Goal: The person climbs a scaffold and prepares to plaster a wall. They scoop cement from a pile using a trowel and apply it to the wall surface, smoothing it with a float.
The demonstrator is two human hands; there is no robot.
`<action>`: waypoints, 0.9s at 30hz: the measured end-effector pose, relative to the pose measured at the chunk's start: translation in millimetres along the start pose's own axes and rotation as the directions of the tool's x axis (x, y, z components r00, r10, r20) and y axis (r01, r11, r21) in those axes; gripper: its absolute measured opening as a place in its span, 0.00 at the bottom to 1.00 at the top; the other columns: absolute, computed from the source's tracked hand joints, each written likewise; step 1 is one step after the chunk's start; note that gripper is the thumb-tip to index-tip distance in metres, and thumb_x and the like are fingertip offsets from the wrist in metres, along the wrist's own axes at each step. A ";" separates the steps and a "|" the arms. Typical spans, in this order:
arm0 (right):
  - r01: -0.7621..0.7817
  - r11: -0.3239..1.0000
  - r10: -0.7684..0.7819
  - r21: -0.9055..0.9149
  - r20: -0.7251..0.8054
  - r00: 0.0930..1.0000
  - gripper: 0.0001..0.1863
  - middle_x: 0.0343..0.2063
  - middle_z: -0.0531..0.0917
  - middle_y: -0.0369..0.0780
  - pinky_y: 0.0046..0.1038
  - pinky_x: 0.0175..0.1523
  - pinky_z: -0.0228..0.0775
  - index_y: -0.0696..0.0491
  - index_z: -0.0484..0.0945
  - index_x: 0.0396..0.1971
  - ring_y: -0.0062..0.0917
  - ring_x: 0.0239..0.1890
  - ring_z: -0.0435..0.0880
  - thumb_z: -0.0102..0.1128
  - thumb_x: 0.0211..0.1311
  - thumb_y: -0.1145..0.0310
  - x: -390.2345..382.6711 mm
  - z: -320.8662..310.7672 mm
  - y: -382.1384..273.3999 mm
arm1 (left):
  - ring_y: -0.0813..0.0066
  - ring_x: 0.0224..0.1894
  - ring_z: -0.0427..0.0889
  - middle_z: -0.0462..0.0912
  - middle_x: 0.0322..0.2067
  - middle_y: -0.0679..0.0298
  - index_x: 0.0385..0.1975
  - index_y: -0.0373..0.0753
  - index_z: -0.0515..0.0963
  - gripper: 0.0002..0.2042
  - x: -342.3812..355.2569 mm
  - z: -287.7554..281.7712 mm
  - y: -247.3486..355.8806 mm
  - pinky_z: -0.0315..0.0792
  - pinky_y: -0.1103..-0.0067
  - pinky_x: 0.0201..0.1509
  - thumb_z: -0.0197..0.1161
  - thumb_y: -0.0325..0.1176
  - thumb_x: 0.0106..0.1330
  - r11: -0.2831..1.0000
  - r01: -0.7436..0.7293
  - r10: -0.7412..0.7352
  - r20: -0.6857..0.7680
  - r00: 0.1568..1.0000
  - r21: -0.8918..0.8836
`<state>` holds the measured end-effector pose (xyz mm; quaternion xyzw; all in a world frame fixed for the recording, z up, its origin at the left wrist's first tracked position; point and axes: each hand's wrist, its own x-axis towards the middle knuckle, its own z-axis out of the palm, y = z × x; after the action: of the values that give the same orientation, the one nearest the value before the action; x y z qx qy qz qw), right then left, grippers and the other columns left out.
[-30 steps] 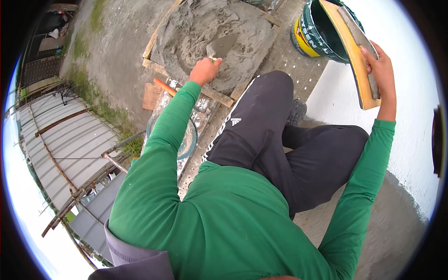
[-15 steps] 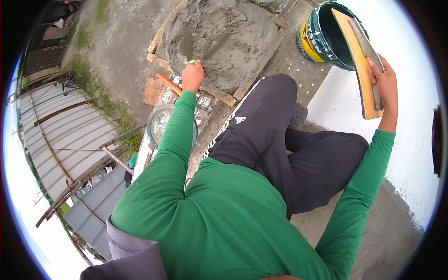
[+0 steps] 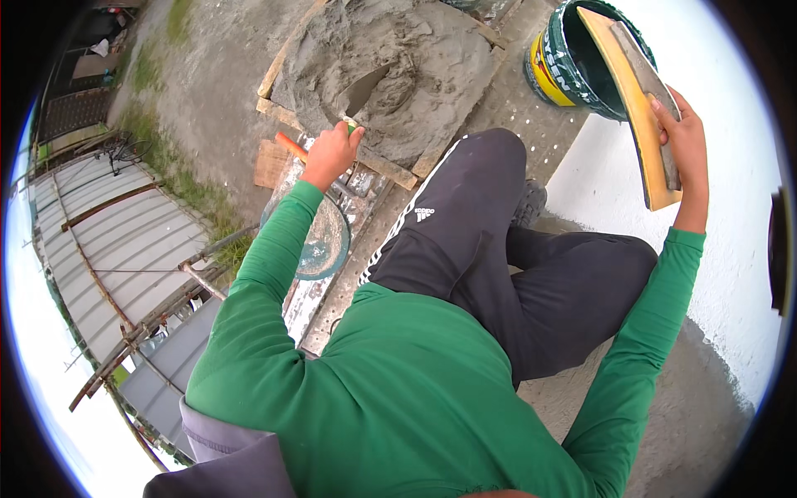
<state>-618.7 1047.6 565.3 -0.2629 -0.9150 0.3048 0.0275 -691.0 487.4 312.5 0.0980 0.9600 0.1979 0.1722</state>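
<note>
My left hand (image 3: 330, 153) grips the green handle of a metal trowel (image 3: 365, 87), whose blade rests in a mound of wet grey mortar (image 3: 440, 66) on a board framed with wooden strips (image 3: 398, 176). My right hand (image 3: 682, 141) holds a flat yellow float (image 3: 629, 104) by its grey wooden grip, beside a dark green bucket (image 3: 550, 75) with a yellow band. An orange-handled tool (image 3: 292, 146) lies just below the board, partly behind my left hand. My green-sleeved arms and dark trousered legs fill the lower middle.
A teal basin (image 3: 324, 253) sits partly behind my left arm. A white wall (image 3: 730, 249) runs down the right. At left are dirt ground, grass (image 3: 195, 195), a bicycle (image 3: 124, 149), corrugated sheets (image 3: 141, 266) and a pipe scaffold (image 3: 202, 278).
My left hand has moved left from its place a second ago, and the trowel blade is angled differently in the mortar. My right hand with the float has dipped slightly lower.
</note>
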 end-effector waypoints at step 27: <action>-0.030 0.999 0.030 -0.013 -0.006 1.000 0.33 0.20 0.74 0.29 0.20 0.34 0.65 0.55 0.78 0.68 0.12 0.22 0.69 0.70 0.68 0.54 -4.2 0.7 -2.1 | 0.39 0.44 0.88 0.88 0.35 0.41 0.43 0.30 0.84 0.35 97.6 -29.0 0.2 0.79 0.53 0.50 0.53 0.65 0.75 0.984 0.174 -0.170 0.081 0.982 -0.041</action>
<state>-616.2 1043.7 566.3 -0.2777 -0.9128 0.2985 0.0241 -791.7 502.6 309.1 0.0181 0.9525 0.2013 0.2280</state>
